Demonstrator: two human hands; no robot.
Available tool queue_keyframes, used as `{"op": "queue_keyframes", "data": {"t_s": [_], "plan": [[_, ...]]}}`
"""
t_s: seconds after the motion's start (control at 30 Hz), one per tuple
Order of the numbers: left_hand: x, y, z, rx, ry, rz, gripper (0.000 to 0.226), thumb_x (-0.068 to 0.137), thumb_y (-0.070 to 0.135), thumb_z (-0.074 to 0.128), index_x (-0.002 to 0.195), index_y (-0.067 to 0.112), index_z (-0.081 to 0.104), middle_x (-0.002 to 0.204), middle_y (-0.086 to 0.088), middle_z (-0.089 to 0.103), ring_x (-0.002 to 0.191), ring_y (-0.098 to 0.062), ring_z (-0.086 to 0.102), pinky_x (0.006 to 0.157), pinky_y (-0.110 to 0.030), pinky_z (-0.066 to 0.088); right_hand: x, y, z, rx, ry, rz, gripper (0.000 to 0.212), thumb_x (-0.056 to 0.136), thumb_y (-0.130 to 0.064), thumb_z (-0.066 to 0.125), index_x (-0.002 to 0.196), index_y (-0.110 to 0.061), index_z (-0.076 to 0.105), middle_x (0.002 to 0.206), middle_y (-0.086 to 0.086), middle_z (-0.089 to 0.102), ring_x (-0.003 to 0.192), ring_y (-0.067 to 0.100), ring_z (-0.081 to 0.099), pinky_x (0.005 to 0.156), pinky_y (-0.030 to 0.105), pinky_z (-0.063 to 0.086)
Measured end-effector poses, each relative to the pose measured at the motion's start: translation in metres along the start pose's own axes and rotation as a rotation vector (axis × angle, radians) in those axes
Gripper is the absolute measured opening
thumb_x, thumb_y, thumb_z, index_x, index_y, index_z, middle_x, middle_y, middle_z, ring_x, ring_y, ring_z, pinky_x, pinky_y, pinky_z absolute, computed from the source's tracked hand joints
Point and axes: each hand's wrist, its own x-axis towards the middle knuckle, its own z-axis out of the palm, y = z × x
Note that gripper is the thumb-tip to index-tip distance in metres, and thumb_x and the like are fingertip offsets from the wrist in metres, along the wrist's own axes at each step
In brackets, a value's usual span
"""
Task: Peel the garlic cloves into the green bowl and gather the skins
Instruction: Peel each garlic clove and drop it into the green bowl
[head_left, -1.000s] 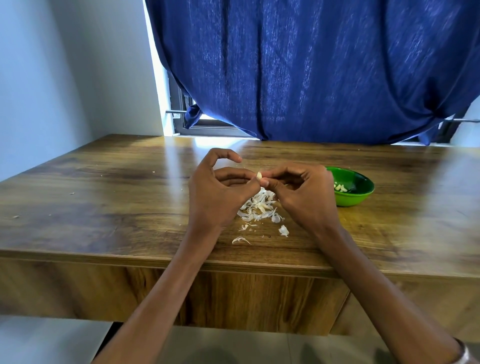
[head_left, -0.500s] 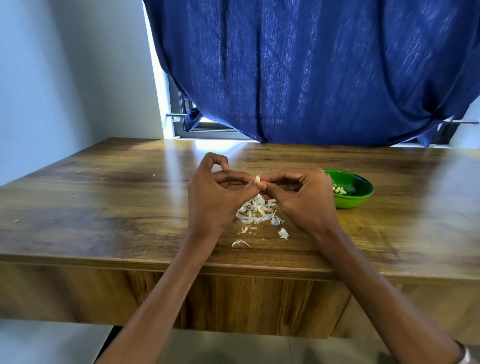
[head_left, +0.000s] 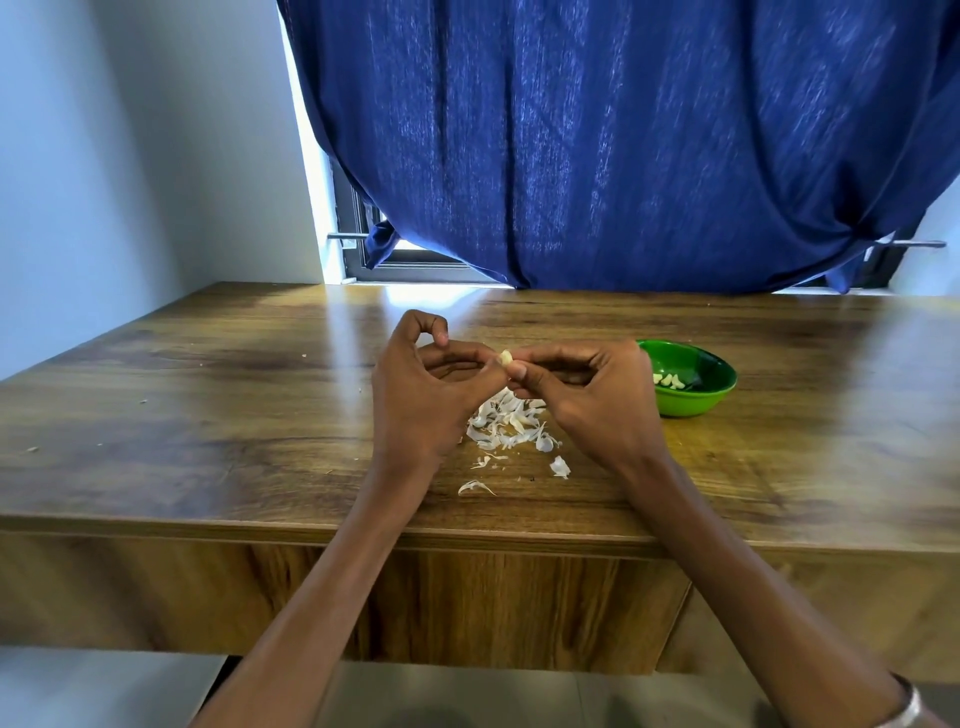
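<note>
Single head-worn view, forward and down over near table edge (head_left: 467, 530).

A home room: wooden table (head_left: 208, 405) against a curtained window (head_left: 395, 260), blue curtain (head_left: 597, 145) filling the upper frame.

Worktop (head_left: 208, 415) bare at frame left; skin pile (head_left: 506, 423) blocks centre, green bowl (head_left: 691, 382) centre-right, curtain (head_left: 623, 156) behind.

From where I stand, nothing here carries writing: no label, brand, number or sign that can be read on anything in sight.
</note>
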Motion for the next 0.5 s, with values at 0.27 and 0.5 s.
{"op": "queue_keyframes", "data": {"t_s": [0.27, 0.5], "plan": [[0.0006, 0.0011, 0.0028, -0.014, -0.002, -0.040, 0.034, 0.082, 0.004, 0.080, 0.101, 0.010, 0.052, 0.085, -0.005, 0.079, 0.078, -0.020, 0.077, 0.076, -0.035, 0.062, 0.0013, 0.0011, 0.0010, 0.043, 0.025, 0.055, 0.018, 0.087, -0.009, 0.076, 0.104, -0.008, 0.077, 0.091, -0.002, 0.078, 0.077, 0.007, 0.075, 0.069, 0.018, 0.059], [0.0000, 0.0029, 0.0021, 0.007, -0.033, -0.057, 0.048, 0.073, 0.016, 0.090, 0.106, 0.013, 0.056, 0.088, -0.003, 0.079, 0.084, -0.017, 0.077, 0.080, -0.037, 0.062, 0.0007, -0.0007, 0.0001, 0.036, 0.021, 0.066, 0.018, 0.084, -0.016, 0.079, 0.101, -0.010, 0.077, 0.088, -0.005, 0.077, 0.075, 0.006, 0.075, 0.067, 0.017, 0.058]]}}
